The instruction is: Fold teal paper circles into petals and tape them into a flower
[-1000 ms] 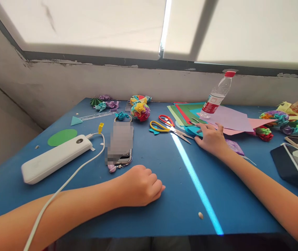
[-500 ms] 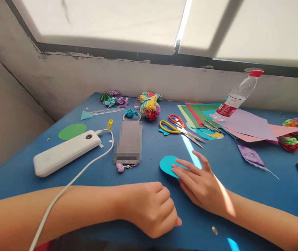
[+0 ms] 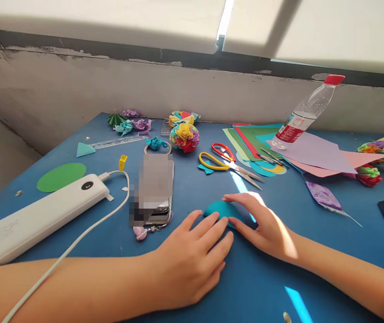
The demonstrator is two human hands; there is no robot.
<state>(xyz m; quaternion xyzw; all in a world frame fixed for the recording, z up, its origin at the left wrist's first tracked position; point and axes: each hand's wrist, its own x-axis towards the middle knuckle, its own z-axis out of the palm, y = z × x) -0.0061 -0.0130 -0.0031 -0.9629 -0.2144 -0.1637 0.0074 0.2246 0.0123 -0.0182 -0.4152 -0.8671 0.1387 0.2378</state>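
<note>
A bright blue paper circle (image 3: 223, 210) lies on the table in front of me; its near edge is covered by fingers, so I cannot tell whether it is bent. My right hand (image 3: 262, 224) grips it from the right, thumb on the near side and index finger over the far edge. From the near left comes my left hand (image 3: 195, 258), open, fingers stretched out, with the fingertips at the paper's near edge. Beyond the paper rest scissors (image 3: 230, 167) with yellow and red handles, blades apart.
A white power bank (image 3: 46, 217) and its cable (image 3: 87, 231) lie left, the cable crossing my left forearm. A phone (image 3: 158, 188) is nearby. Behind stand crumpled paper balls (image 3: 185, 137). Coloured sheets (image 3: 316, 154) and a tilted plastic bottle (image 3: 304, 116) are at right.
My left hand has opened from a closed fist and moved up to the paper circle. My right hand has gone from lying flat on the paper to gripping it. The view has shifted slightly.
</note>
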